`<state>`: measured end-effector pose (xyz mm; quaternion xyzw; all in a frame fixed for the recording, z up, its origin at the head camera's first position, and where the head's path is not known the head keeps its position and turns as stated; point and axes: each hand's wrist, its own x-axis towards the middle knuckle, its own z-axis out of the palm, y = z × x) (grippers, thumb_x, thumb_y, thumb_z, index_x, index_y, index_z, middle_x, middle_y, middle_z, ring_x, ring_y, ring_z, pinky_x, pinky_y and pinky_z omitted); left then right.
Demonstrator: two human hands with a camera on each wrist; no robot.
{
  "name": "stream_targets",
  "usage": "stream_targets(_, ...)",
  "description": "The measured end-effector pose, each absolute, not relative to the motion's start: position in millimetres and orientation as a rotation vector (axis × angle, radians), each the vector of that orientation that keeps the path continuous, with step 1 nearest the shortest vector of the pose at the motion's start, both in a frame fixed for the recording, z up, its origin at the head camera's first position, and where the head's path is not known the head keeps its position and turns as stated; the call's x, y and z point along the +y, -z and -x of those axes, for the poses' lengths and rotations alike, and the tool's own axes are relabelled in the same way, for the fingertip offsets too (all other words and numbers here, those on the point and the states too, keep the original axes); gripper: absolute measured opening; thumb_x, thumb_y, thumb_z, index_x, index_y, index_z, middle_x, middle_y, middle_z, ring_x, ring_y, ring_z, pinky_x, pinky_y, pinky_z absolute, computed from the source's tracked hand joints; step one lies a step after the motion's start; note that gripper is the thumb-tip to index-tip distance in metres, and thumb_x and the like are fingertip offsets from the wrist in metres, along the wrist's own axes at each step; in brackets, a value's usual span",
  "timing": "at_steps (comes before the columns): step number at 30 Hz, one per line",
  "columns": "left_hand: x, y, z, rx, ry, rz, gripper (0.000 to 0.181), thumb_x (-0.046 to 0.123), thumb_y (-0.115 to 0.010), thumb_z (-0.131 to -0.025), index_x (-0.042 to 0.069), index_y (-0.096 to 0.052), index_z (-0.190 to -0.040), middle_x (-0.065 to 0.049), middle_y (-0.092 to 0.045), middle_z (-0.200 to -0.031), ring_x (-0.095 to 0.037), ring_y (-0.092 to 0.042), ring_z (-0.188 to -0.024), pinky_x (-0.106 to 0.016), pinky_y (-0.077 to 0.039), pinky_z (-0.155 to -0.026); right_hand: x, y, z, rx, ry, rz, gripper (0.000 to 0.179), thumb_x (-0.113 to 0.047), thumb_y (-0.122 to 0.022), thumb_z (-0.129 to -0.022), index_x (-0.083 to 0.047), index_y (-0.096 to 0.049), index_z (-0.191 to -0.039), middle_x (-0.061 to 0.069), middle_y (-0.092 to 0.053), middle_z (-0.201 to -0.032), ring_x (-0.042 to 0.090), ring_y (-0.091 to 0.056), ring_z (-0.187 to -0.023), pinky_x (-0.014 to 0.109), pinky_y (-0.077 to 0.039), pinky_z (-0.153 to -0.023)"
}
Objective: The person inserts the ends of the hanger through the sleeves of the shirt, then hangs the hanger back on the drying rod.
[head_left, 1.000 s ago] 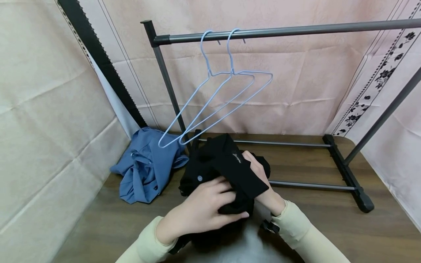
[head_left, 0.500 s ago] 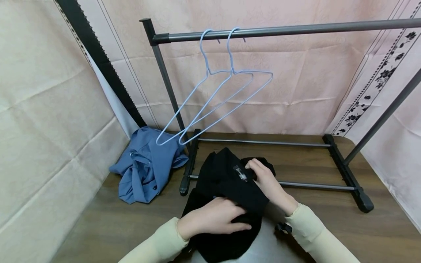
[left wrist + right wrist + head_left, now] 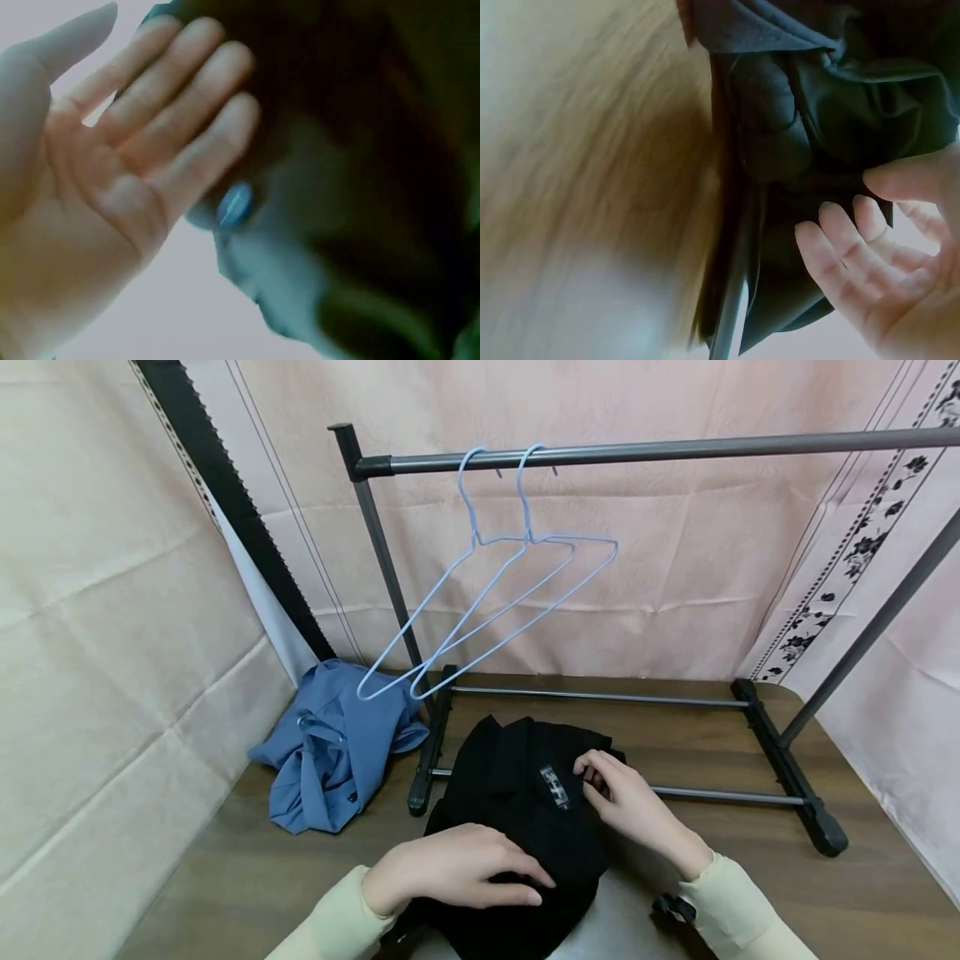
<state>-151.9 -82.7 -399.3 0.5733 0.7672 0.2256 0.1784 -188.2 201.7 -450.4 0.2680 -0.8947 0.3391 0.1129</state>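
A folded, rumpled black garment (image 3: 517, 777) with a small light printed label lies on the table in front of me. In the left wrist view a round bluish button (image 3: 235, 205) shows on its cloth. My left hand (image 3: 472, 867) lies over the near left part of the garment, its fingers extended and holding nothing. At the garment's right edge, beside the label, is my right hand (image 3: 626, 797), fingers loosely bent. The right wrist view shows the right thumb and fingers (image 3: 840, 247) spread apart right at the dark folds, with no cloth between them.
A crumpled blue garment (image 3: 337, 743) lies at the left by the rack's foot. Two light blue hangers (image 3: 480, 585) hang from the top bar (image 3: 675, 450) of a dark metal rack. Its lower bar (image 3: 727, 794) runs behind the black garment. Pale curtains (image 3: 630, 568) surround the wooden table (image 3: 225, 877).
The black garment has come down toward me and flattened out, its label now face up. My right hand has moved right and loosened; my left hand shifted onto the cloth with straighter fingers.
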Motion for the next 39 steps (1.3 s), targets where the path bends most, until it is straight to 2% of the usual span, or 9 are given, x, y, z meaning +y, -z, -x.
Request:
stream_targets(6, -109, 382, 157, 2.199, -0.934, -1.663, 0.029, 0.03, -0.05, -0.108, 0.019, -0.067, -0.128, 0.013, -0.067, -0.116, 0.008, -0.058, -0.093, -0.019, -0.052, -0.084, 208, 450, 176, -2.683, -1.06, -0.802, 0.022, -0.001, -0.067, -0.095, -0.019, -0.059, -0.104, -0.008, -0.062, -0.087, 0.004, -0.056, -0.072, 0.025, -0.049, -0.061)
stream_targets(14, -133, 378, 173, 2.462, -1.101, -1.358, 0.032, 0.034, -0.054, -0.106, 0.016, -0.067, -0.13, 0.011, -0.067, -0.111, -0.003, -0.06, -0.092, -0.029, -0.053, -0.079, 211, 450, 161, -2.8, -1.011, -0.979, 0.013, -0.013, -0.063, -0.1, -0.026, -0.061, -0.098, -0.014, -0.061, -0.084, 0.001, -0.057, -0.071, 0.024, -0.049, -0.06)
stream_targets(19, -138, 382, 183, 2.528, -1.155, -1.281, 0.036, 0.03, -0.054, -0.106, 0.015, -0.06, -0.138, 0.0, -0.064, -0.123, -0.009, -0.061, -0.102, -0.033, -0.053, -0.083, 216, 452, 155, -2.874, -0.991, -1.118, 0.016, -0.011, -0.063, -0.099, -0.027, -0.059, -0.101, -0.016, -0.06, -0.09, -0.001, -0.057, -0.076, 0.026, -0.051, -0.064)
stream_targets(25, -141, 399, 201, 2.612, -1.191, -1.182, 0.041, 0.011, -0.054, -0.104, 0.017, -0.052, -0.145, -0.005, -0.057, -0.135, -0.022, -0.058, -0.117, -0.042, -0.051, -0.092, 220, 454, 145, -2.923, -1.094, -1.272, 0.028, -0.006, -0.067, -0.095, -0.028, -0.059, -0.111, -0.015, -0.06, -0.099, -0.001, -0.058, -0.082, 0.026, -0.052, -0.069)
stream_targets(30, -139, 410, 202, 2.609, -1.156, -1.149, 0.049, 0.0, -0.052, -0.101, 0.017, -0.049, -0.147, -0.004, -0.053, -0.137, -0.021, -0.055, -0.121, -0.044, -0.048, -0.098, 219, 458, 139, -2.985, -1.129, -1.299, 0.037, -0.013, -0.074, -0.09, -0.026, -0.061, -0.123, -0.015, -0.061, -0.11, -0.001, -0.058, -0.09, 0.028, -0.053, -0.075)
stream_targets(39, -140, 421, 217, 2.568, -1.072, -1.092, 0.069, -0.012, -0.052, -0.091, 0.016, -0.04, -0.153, -0.005, -0.047, -0.145, -0.021, -0.049, -0.127, -0.043, -0.044, -0.101, 217, 460, 137, -3.033, -1.12, -1.315, 0.046, -0.005, -0.076, -0.082, -0.03, -0.06, -0.117, -0.019, -0.06, -0.109, 0.0, -0.055, -0.09, 0.025, -0.049, -0.076)
